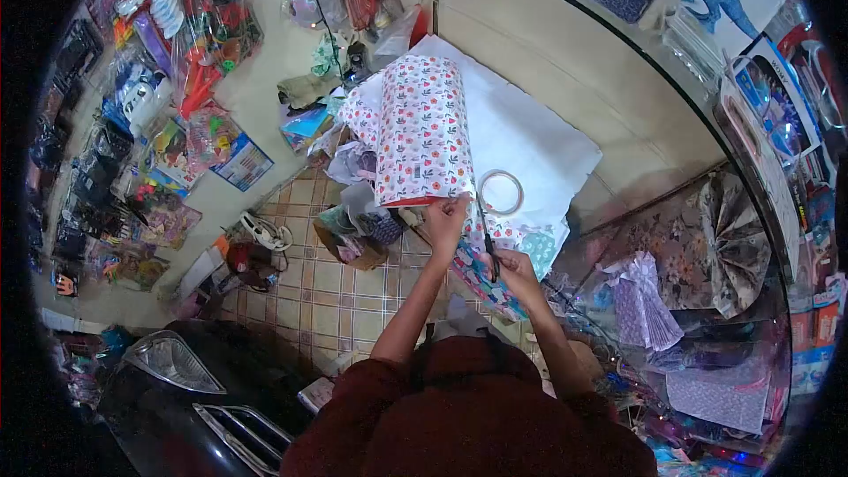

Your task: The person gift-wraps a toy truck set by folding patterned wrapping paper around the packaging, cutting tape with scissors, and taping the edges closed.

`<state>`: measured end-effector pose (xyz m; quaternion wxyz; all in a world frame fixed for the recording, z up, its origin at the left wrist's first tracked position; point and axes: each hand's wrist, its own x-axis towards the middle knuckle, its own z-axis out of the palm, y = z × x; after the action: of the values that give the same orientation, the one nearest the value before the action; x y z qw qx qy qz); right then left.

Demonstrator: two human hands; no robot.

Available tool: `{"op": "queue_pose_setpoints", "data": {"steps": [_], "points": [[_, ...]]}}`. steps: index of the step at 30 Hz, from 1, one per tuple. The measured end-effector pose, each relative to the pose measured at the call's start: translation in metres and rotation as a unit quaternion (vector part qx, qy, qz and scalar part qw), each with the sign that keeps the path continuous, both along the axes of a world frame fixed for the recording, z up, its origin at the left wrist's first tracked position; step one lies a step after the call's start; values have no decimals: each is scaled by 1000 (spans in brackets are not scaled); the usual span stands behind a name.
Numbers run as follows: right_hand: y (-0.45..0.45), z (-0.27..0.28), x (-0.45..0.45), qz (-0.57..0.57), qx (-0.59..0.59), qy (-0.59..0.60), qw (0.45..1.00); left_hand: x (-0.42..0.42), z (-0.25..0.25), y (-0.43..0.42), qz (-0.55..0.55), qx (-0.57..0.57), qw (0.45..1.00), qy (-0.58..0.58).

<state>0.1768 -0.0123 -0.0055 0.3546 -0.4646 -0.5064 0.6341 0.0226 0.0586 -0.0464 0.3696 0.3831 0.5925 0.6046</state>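
A large parcel (422, 128) in white floral wrapping paper lies in front of me, its near end open with a red edge showing. At that end my left hand (449, 219) is closed, with the fingers pinched at the edge of the wrapping paper (471, 219). My right hand (517, 267) grips a pair of dark-handled scissors (490, 247). Their blades point away from me, along the paper hanging at the parcel's near right corner. Just right of the parcel, a roll of tape (501, 193) lies flat on a white sheet (530, 137).
A waste box (353, 243) with crumpled paper stands on the tiled floor (305, 291) to the left. A black motorbike (203, 389) is at the lower left. Packaged goods hang on the left wall, and a glass-edged counter (698, 115) curves round the right.
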Motion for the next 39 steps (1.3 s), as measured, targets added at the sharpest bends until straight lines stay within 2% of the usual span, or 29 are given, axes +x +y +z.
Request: {"op": "queue_pose_setpoints", "data": {"steps": [6, 10, 12, 16, 19, 22, 24, 28, 31, 33, 34, 37, 38, 39], "points": [[-1, 7, 8, 21, -26, -23, 999, -7, -8, 4, 18, 9, 995, -93], [5, -8, 11, 50, -14, -28, 998, -16, -4, 5, -32, 1, 998, -58], [11, -10, 9, 66, 1, -33, 997, -15, -4, 2, -43, -11, 995, -85], [20, 7, 7, 104, -46, -31, 993, -12, -6, -3, -51, -29, 984, -171], [23, 11, 14, 135, -67, -26, 988, -12, -16, -5, -78, -49, 957, -277], [27, 18, 21, 136, -94, 13, 986, -15, -17, -10, -117, -35, 946, -300], [30, 22, 24, 109, -133, 81, 982, -15, -10, -15, -126, -53, 917, -375], [43, 25, 32, 100, -124, 117, 980, -10, -8, -27, -111, -38, 856, -503], [49, 32, 38, 106, -124, 127, 978, 9, 4, -51, -50, -16, 954, -297], [52, 32, 42, 120, -125, 142, 975, 16, -21, -63, -82, 25, 983, -161], [53, 35, 43, 125, -126, 144, 974, 18, -24, -63, -97, 46, 990, -92], [58, 37, 50, 151, -134, 158, 967, 30, -8, -37, 1, 198, 980, 34], [60, 37, 51, 162, -138, 165, 963, 21, 4, -35, -39, 133, 976, 168], [61, 37, 53, 169, -138, 175, 960, 21, 17, -29, -36, 150, 973, 171]]}}
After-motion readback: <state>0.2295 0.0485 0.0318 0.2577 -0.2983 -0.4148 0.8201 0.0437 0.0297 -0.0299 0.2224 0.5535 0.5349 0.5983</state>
